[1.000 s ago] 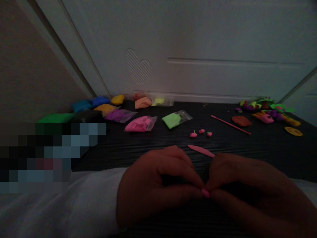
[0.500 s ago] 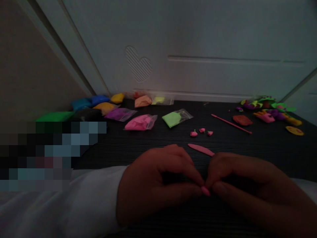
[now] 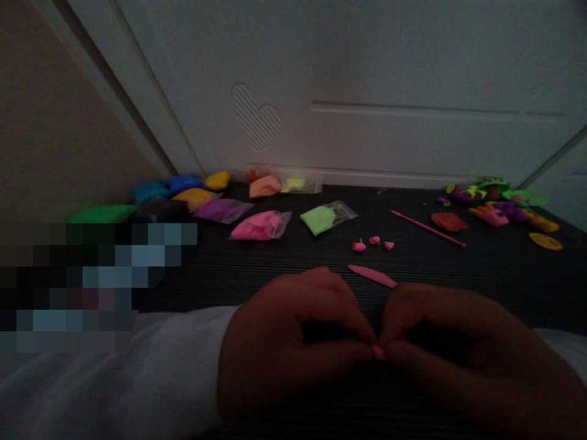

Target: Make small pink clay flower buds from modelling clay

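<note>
A small piece of pink modelling clay (image 3: 378,352) is pinched between the fingertips of both hands, close above the dark table. My left hand (image 3: 293,342) grips it from the left with thumb and forefinger. From the other side, my right hand (image 3: 472,354) presses on it with thumb and forefinger, and the fingertips partly cover it. Just beyond the right knuckles lies a pink plastic clay knife (image 3: 370,275), its near end hidden by that hand. Behind the knife sit three little pink clay buds (image 3: 359,247) with green stems.
Bags of clay line the back and left, including a pink bag (image 3: 259,226) and a light green bag (image 3: 320,219). A thin pink stick tool (image 3: 428,228) and a reddish clay lump (image 3: 448,221) lie at right, near colourful clay figures (image 3: 490,214). A white panel (image 3: 367,146) rises behind.
My right thumb has moved left against the pink clay, so less of the piece shows between the fingertips. The things on the table have stayed where they were.
</note>
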Demonstrator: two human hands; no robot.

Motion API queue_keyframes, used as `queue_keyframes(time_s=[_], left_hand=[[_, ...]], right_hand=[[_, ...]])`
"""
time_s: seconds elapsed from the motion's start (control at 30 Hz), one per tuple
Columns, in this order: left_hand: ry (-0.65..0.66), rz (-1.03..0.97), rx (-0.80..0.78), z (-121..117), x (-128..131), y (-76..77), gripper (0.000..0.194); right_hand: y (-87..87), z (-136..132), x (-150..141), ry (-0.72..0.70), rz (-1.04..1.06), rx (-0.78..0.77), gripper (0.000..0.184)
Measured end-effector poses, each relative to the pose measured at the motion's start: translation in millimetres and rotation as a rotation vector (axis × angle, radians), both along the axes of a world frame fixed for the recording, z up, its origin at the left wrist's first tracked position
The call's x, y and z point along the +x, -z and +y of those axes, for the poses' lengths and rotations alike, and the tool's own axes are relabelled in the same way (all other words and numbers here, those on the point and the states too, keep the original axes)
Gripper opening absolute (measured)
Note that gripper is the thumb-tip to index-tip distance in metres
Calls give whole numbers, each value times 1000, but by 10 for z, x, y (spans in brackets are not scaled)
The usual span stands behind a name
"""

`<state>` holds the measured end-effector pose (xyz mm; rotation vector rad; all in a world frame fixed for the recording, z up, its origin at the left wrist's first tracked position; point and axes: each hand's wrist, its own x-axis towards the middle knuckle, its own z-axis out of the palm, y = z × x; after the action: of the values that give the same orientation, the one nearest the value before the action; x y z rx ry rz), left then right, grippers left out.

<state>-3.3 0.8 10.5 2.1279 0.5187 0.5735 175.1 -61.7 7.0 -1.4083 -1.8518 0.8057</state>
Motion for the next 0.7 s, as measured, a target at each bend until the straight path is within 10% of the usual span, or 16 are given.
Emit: queue_keyframes(time_s=[0.7], left_hand=[[-2, 29, 30, 15, -4, -1, 7]], right_hand=[[6, 20, 17, -37, 32, -34, 5]])
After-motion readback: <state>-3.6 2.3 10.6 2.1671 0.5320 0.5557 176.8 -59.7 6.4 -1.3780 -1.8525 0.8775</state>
